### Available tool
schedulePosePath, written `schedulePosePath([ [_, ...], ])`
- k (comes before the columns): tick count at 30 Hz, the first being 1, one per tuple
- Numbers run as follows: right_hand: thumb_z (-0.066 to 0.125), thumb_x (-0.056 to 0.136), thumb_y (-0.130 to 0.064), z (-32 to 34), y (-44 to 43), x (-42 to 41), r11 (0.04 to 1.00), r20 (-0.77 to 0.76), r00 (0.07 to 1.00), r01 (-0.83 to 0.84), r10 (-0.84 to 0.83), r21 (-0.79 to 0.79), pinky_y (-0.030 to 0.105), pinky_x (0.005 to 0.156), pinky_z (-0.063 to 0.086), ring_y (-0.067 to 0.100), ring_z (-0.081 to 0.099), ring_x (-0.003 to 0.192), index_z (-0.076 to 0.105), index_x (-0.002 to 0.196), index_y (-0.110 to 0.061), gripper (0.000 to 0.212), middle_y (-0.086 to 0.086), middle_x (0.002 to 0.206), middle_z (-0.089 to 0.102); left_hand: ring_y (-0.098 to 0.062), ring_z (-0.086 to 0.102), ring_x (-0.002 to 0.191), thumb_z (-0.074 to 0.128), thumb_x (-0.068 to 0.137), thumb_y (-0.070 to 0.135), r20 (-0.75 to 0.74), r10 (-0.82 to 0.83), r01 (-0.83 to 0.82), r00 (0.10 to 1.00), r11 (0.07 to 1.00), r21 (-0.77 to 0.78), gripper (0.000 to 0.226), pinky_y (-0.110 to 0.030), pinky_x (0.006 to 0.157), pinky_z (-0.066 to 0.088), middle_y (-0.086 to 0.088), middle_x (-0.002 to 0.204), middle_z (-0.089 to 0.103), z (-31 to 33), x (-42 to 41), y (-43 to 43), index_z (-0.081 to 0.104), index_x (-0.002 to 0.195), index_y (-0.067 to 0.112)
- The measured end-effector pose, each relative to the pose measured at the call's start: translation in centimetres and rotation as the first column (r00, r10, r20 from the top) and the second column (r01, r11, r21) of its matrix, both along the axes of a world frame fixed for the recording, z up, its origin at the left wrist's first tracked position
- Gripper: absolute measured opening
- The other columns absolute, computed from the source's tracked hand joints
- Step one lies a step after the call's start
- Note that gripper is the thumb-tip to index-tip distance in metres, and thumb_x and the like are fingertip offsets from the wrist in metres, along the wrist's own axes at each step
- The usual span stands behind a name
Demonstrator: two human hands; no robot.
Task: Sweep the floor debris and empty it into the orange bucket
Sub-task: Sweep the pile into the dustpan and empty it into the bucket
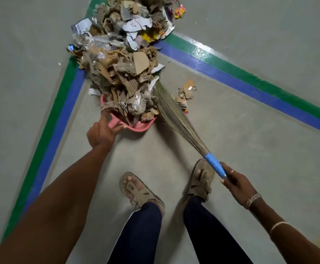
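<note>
A big heap of torn cardboard, paper and plastic debris (pixel 121 54) covers the floor ahead, and its near end spills into a pink dustpan (pixel 140 125). My left hand (pixel 102 131) grips the dustpan's handle. My right hand (pixel 233 178) grips the blue handle of a grass broom (pixel 176 119), whose bristles lie against the heap's right side. A small clump of cardboard scraps (pixel 186 92) lies apart, to the right of the bristles. No orange bucket is in view.
Green and blue tape lines (pixel 250 86) form a corner on the grey floor, running under the heap. My two sandalled feet (pixel 136 189) stand just behind the dustpan and broom.
</note>
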State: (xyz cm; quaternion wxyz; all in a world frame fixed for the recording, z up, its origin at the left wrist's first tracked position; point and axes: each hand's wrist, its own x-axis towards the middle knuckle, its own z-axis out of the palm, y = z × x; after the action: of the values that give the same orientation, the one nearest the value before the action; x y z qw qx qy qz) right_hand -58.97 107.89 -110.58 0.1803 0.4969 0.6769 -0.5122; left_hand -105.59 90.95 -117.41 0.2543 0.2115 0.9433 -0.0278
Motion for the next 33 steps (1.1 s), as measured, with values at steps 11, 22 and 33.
schedulePosePath([
  [11, 0.061, 0.088, -0.019, 5.8, 4.7, 2.6, 0.796, 0.247, 0.908, 0.137, -0.339, 0.589, 0.04, 0.071, 0.047, 0.041, 0.063, 0.084, 0.054, 0.142, -0.03, 0.055, 0.018, 0.093, 0.068, -0.04, 0.066, 0.076, 0.05, 0.064, 0.092, -0.041, -0.062, 0.06, 0.997, 0.997, -0.049, 0.103, -0.043, 0.065, 0.054, -0.02, 0.091, 0.068, 1.0, 0.2, 0.8, 0.034, 0.141, 0.026],
  [22, 0.067, 0.086, -0.026, 4.4, 2.0, 3.2, 0.923, 0.348, 0.924, 0.011, -0.156, 0.384, 0.036, 0.069, 0.051, 0.037, 0.068, 0.084, 0.054, 0.14, -0.032, 0.056, 0.012, 0.09, 0.072, -0.045, 0.065, 0.084, 0.057, 0.07, 0.084, -0.041, -0.114, 0.111, 0.993, 0.992, -0.068, 0.1, -0.042, 0.065, 0.044, -0.025, 0.097, 0.067, 1.3, -0.1, -0.3, 0.037, 0.145, 0.021],
  [33, 0.07, 0.085, 0.001, 7.4, -2.0, 6.5, 0.873, 0.113, 0.932, 0.274, -0.344, 0.403, -0.001, 0.071, 0.042, -0.015, 0.062, 0.084, 0.059, 0.128, -0.04, 0.06, -0.013, 0.107, 0.071, -0.041, 0.063, 0.069, 0.054, 0.071, 0.082, -0.023, -0.256, 0.253, 0.966, 0.963, -0.095, 0.101, -0.039, 0.057, 0.043, -0.023, 0.082, 0.065, 3.0, -1.7, -1.4, 0.034, 0.148, 0.02],
])
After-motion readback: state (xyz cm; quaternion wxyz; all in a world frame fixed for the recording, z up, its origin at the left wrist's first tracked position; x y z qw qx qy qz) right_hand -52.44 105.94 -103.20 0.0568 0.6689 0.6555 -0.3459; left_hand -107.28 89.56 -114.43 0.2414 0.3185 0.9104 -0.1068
